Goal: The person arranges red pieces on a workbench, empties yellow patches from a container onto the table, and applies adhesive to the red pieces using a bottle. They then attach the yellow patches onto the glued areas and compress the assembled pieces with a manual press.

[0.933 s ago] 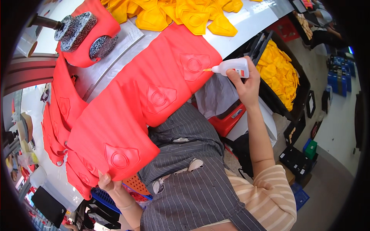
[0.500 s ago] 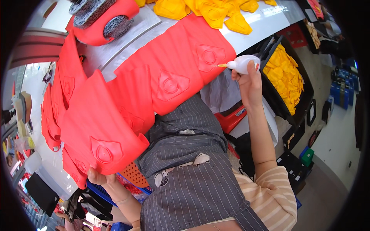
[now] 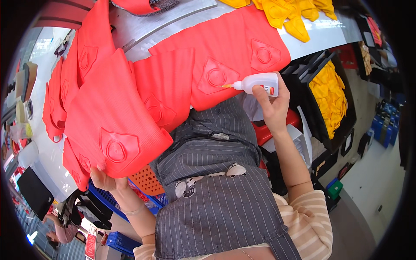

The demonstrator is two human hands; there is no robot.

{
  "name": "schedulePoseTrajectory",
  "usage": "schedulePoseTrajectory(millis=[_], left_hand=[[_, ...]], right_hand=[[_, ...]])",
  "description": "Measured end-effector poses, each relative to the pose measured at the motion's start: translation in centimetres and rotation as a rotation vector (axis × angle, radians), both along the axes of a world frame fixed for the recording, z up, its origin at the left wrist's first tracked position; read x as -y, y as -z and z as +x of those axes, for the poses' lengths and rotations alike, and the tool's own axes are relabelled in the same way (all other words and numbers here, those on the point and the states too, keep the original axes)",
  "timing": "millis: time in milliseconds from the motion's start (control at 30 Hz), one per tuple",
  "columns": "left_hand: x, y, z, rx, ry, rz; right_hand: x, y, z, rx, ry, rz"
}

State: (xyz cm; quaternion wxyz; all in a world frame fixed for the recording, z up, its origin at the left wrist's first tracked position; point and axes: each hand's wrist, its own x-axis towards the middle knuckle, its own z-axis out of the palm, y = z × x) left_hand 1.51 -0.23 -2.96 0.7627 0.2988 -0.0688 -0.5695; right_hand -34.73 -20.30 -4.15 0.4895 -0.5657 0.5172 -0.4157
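A long red rubber sheet (image 3: 173, 65) lies in folds over the table and hangs toward my lap. Raised patches with round rings, such as one patch (image 3: 216, 77) near its middle, sit along it. My right hand (image 3: 276, 106) is closed around a white squeeze bottle (image 3: 262, 80) held sideways. Its thin yellowish tip (image 3: 226, 86) points left at the lower right edge of that middle patch; I cannot tell if it touches. My left hand (image 3: 106, 180) pinches the sheet's lower left edge, its fingertips partly hidden behind the red material.
Yellow patch-shaped pieces (image 3: 299, 26) are heaped on the table's far side. To the right, a black crate (image 3: 305, 71) holds more yellow pieces. A blue basket (image 3: 108, 201) with an orange perforated piece (image 3: 147, 180) stands below the sheet. A metal plate (image 3: 173, 19) lies on the table.
My right hand has brought the bottle leftward along the sheet, from the far right patch to the one beside it. My left hand keeps its hold. The whole view has shifted slightly.
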Motion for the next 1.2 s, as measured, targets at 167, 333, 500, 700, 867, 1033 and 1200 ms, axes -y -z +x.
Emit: schedulePoseTrajectory(millis=[167,333,500,700,867,1033,1200], left_hand=[[-0.6,0.5,0.3,0.023,-0.009,0.013],[-0.5,0.5,0.5,-0.003,0.025,-0.046],[-1.0,0.0,1.5,-0.025,0.037,-0.143],[-1.8,-1.7,3.0,0.094,-0.118,-0.078],[-2.5,-2.5,4.2,0.144,-0.219,-0.001],[-4.3,-2.0,5.0,0.114,-0.273,-0.026],[-4.9,-1.6,4.5,0.189,-0.379,0.066]], right_hand=[[-0.2,-1.0,0.0,-0.095,-0.07,0.002],[-0.1,-1.2,-0.6,-0.203,-0.077,-0.119],[-0.3,-0.7,-0.8,-0.2,-0.015,-0.183],[-0.8,-0.3,1.1,0.335,0.042,0.279],[-2.9,-0.8,4.5,0.279,-0.095,0.337],[-4.0,-1.4,7.7,0.223,-0.194,0.332],[-4.1,-0.2,8.9,0.029,-0.333,0.101]])
